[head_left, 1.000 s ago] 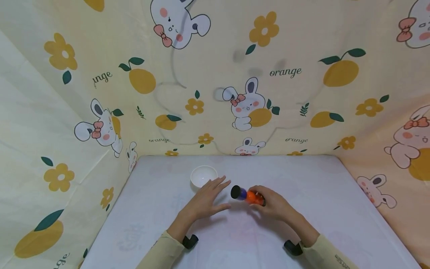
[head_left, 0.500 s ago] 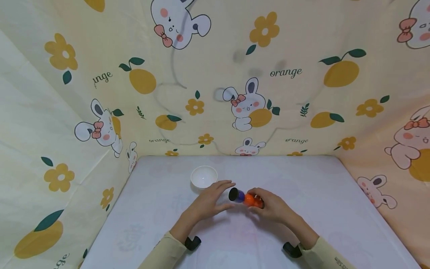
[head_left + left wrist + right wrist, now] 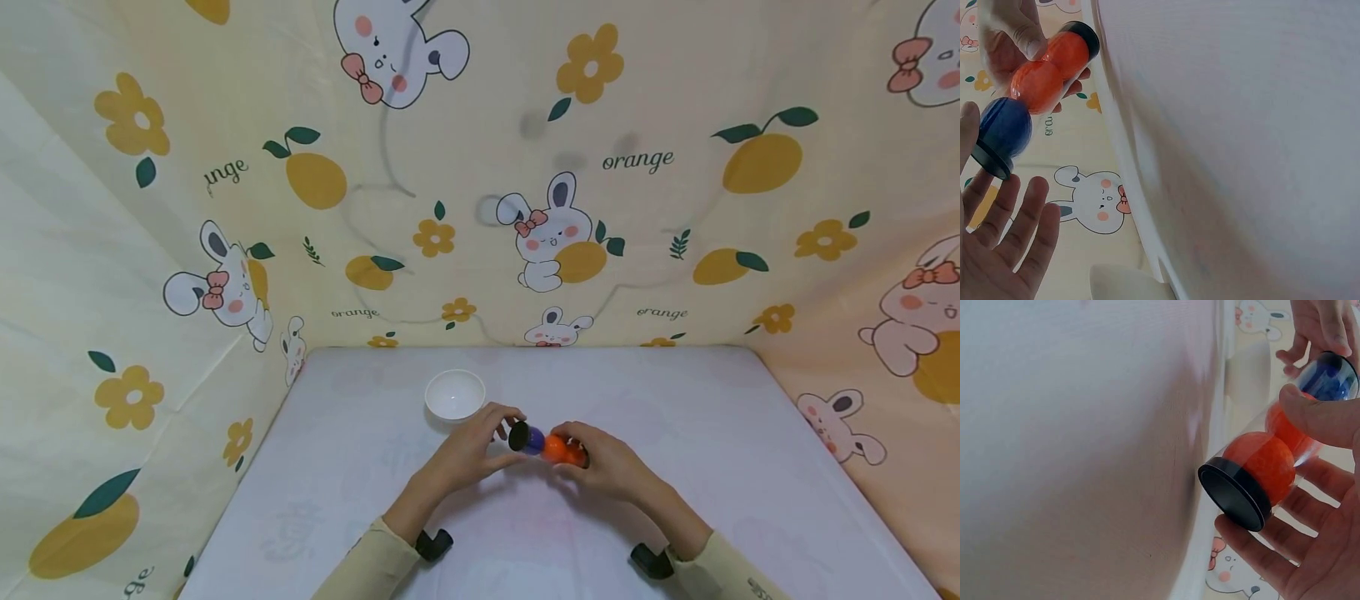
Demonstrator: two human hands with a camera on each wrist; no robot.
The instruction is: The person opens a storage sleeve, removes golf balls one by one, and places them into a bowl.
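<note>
A clear ball tube (image 3: 555,448) with black end caps holds two orange balls (image 3: 1260,464) and a blue ball (image 3: 1007,125). My right hand (image 3: 603,460) grips it around the orange end, thumb on one side and fingers beneath, as the right wrist view shows. The tube lies tilted in the air above the table. At the blue end, my left hand (image 3: 468,450) surrounds the black cap (image 3: 990,159) with thumb and fingers spread; the fingers look fairly straight, with fingertips right at the cap's rim.
Behind the left hand a white bowl (image 3: 455,395) stands on the white-covered table (image 3: 360,500). Patterned cloth (image 3: 480,233) with rabbits and oranges rises at the back and both sides. Each wrist wears a black camera (image 3: 651,562).
The left hand has moved slightly right and its fingers have closed in toward the tube's cap. The tube has shifted a little left and toward me in the right hand.
</note>
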